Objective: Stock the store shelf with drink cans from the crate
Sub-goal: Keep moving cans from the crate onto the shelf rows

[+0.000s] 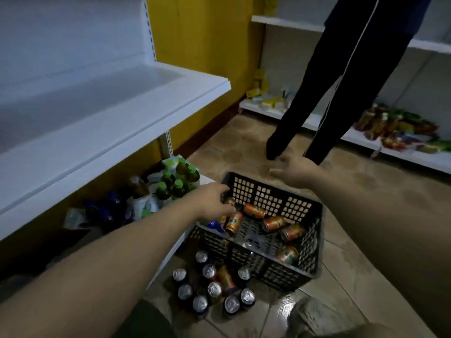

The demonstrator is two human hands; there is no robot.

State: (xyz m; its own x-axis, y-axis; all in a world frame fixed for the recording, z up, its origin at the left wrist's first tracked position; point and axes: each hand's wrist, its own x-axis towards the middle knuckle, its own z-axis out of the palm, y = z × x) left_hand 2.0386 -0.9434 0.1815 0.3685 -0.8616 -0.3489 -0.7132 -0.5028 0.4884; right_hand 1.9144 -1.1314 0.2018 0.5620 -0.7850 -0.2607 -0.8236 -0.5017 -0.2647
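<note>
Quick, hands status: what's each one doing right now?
Left hand: in the crate, fingers at an orange can; grip cannot be told.
Right hand: open, holding nothing, near the crate's far rim.

Dim, bluish light; soft blur throughout, wide-angle bending at edges.

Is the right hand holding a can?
No, the right hand is open and empty near the far rim of the crate.

Dim light — brown tiled floor (244, 142), yellow wall (207, 45) far left, white shelving (288, 24) along the far right
</note>
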